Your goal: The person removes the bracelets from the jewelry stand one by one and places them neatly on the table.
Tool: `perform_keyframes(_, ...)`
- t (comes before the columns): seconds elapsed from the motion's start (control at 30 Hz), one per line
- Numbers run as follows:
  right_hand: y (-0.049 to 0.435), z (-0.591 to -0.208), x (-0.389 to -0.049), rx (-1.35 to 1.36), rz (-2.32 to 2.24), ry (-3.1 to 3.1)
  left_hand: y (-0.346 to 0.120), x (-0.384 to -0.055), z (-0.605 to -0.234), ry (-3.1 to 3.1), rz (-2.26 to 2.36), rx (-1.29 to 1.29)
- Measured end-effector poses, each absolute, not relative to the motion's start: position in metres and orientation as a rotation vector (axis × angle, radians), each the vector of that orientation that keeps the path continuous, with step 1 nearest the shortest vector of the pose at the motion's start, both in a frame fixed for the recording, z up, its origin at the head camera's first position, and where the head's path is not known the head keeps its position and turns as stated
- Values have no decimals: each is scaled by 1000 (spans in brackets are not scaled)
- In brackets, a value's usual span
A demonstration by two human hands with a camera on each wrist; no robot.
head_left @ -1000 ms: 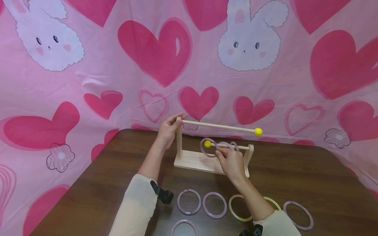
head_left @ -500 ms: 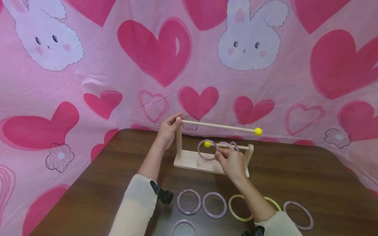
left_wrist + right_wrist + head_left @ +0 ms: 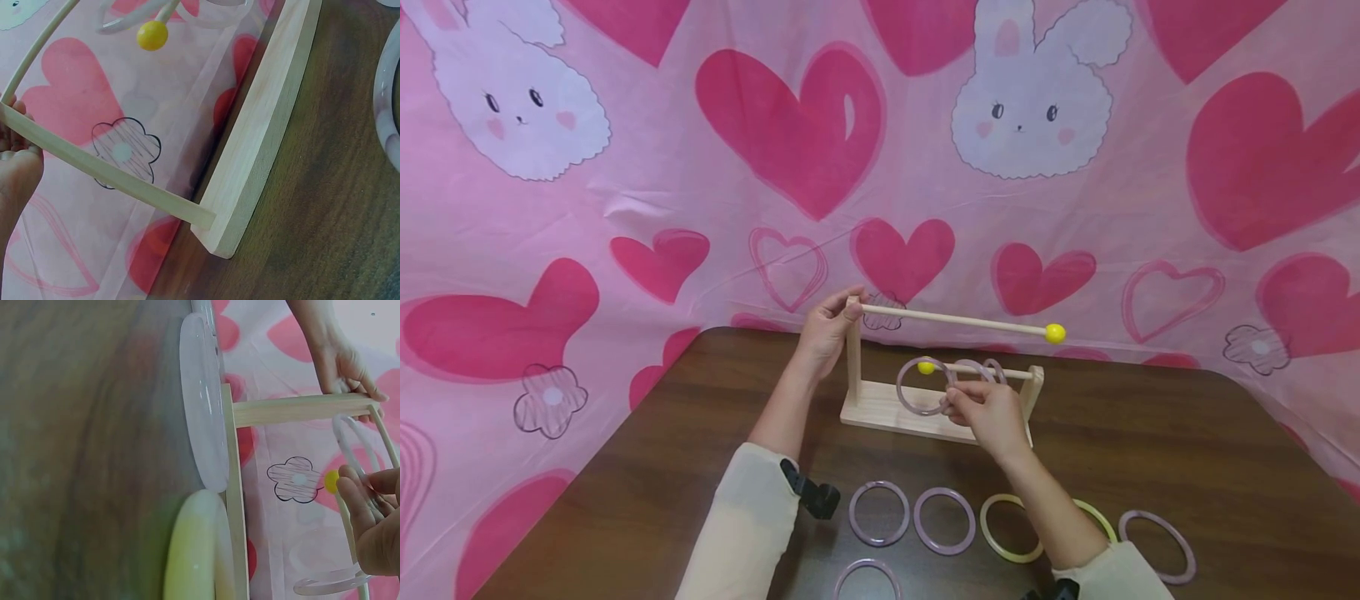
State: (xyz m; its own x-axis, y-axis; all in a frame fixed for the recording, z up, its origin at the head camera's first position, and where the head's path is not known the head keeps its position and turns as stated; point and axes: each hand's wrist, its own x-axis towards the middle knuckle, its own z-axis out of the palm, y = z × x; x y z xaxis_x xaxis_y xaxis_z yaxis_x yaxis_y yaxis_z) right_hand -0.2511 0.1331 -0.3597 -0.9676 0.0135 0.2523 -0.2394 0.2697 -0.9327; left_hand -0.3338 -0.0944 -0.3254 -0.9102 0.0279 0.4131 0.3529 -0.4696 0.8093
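In the head view my left hand [image 3: 827,333] grips the top of the left post of a wooden stand [image 3: 910,410]. The upper rod [image 3: 955,319] runs from that post to a yellow ball. A lower rod [image 3: 1018,375] comes from the short right post and ends in another yellow ball [image 3: 927,366], with purple rings [image 3: 996,363] hanging on it. My right hand [image 3: 992,417] pinches one more purple ring [image 3: 898,387] between thumb and fingers; the lower ball shows inside its upper part. In the right wrist view, this ring [image 3: 342,439] stands by the ball, fingertips on its edge.
On the brown table in front of the stand lie purple rings [image 3: 945,551], a yellow ring [image 3: 985,529] and another yellow ring [image 3: 1099,515] partly behind my right forearm. A purple ring [image 3: 1187,554] lies farther right. A pink heart-and-rabbit cloth [image 3: 917,183] hangs behind the table.
The pinched ring has moved down and slightly left, so the lower yellow ball now shows near its top instead of its middle. My left hand stays on the post.
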Motion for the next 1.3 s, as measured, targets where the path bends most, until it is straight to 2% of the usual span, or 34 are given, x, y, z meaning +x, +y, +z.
perform_keyframes(0.2, 134, -358, -250, 146, 2037, -2277, -95, -334, -325, -1502, -2481, -565)
perform_keyframes(0.47, 137, -355, -247, 127, 2135, -2281, -96, -333, -325, -1519, -2475, -562)
perform_keyframes(1.3, 159, -362, -240, 454, 2237, -2539, -96, -332, -323, -1512, -2485, -567)
